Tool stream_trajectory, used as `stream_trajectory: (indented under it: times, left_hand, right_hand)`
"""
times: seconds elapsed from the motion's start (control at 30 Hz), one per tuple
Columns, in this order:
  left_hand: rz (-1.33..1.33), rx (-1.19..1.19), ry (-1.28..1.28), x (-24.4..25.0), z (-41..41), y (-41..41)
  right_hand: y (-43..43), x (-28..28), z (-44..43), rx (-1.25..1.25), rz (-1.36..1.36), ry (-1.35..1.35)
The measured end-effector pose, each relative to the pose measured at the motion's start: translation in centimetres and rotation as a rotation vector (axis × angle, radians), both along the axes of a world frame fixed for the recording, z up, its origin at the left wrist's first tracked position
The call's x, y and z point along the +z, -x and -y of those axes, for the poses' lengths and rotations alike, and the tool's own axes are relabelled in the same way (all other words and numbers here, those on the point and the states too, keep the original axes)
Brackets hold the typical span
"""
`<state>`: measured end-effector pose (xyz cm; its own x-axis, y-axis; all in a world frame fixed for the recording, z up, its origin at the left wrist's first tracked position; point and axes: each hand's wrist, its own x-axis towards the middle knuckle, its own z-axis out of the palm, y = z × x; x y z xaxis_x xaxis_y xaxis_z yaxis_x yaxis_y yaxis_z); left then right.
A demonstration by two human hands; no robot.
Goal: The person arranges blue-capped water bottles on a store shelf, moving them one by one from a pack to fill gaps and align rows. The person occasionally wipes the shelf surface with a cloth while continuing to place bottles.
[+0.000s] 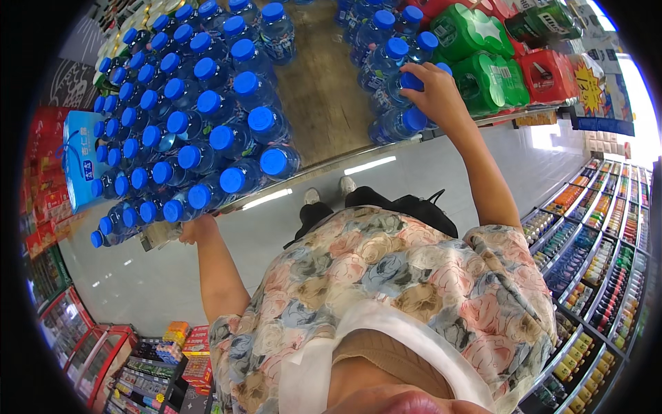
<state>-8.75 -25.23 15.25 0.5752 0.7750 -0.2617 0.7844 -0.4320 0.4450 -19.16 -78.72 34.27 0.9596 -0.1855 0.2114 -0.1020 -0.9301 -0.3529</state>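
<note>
My right hand (429,90) reaches over the right-hand group of bottles, thumb and fingers around the blue cap of a plastic drink bottle (412,82). Another blue-capped bottle (395,126) stands in front of it, at the display's edge. To the left, a large block of the same blue-capped bottles (209,103) stands in close rows. My left hand (199,227) is low at the front edge of the display, below that block; its fingers are partly hidden and I cannot tell what they touch. A strip of the wooden display top (331,98) shows between the two groups.
Green shrink-wrapped can packs (489,83) and a red pack (548,75) stand right of the bottles. A light-blue carton (83,155) is at the far left. Stocked drink shelves (595,248) line the right side. A grey tiled floor (424,171) runs below the display's edge.
</note>
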Motion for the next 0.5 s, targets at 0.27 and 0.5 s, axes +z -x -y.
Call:
stream_trajectory:
  times: [0.27, 0.5]
  left_hand:
    - [0.027, -0.003, -0.003, 0.3, 0.4, -0.3]
    - [0.034, -0.005, 0.004, 0.5, 0.7, -0.5]
  right_hand:
    - [-0.3, -0.3, -0.2, -0.038, -0.027, -0.035]
    - [-1.0, -0.5, 0.1, -0.005, 0.013, 0.016]
